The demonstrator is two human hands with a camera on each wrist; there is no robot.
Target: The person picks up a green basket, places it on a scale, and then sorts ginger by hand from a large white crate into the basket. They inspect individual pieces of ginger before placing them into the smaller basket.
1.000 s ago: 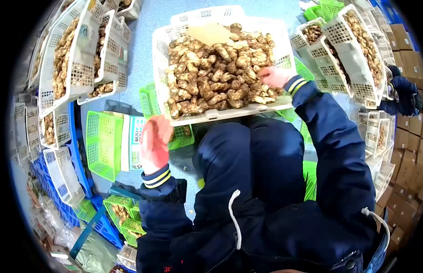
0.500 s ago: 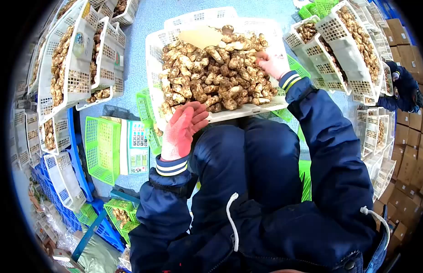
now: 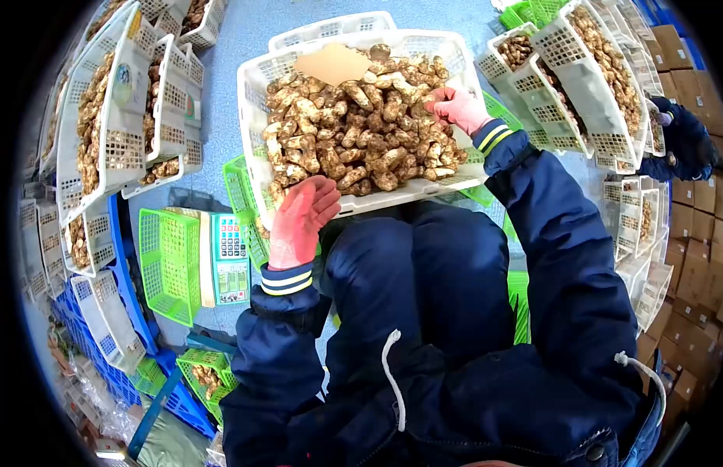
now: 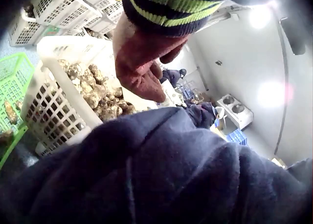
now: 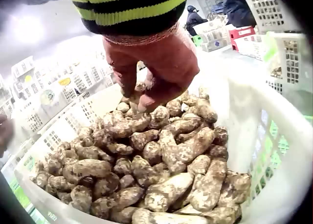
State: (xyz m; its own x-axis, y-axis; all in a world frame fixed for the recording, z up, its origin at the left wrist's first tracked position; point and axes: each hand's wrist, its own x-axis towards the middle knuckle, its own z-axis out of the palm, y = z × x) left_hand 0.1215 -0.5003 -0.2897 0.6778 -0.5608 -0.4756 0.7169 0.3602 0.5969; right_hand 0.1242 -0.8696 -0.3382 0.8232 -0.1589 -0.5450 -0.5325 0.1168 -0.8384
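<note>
A large white plastic crate [image 3: 256,101] heaped with soil-stained, stubby mushrooms [image 3: 361,128] stands before my knees. My right hand [image 3: 459,109], in a pinkish-red glove, is over the right side of the heap. In the right wrist view its curled thumb and fingers pinch a mushroom [image 5: 140,86], mostly hidden behind them. My left hand [image 3: 301,222], gloved alike, hovers by the crate's front left corner. Its fingers are loosely bent with nothing in them. On top of the pile at the back lies a piece of tan cardboard [image 3: 333,64].
A keypad scale [image 3: 231,261] and a green basket [image 3: 171,265] stand on the floor to the left. Stacked white crates of mushrooms line the left [image 3: 105,140] and right [image 3: 560,54]. Brown cartons [image 3: 692,241] and another person [image 3: 684,144] are at far right.
My left hand has come right and up to the crate's front left corner. The right hand has shifted slightly up and left over the heap. The view has drifted, moving the crate leftward.
</note>
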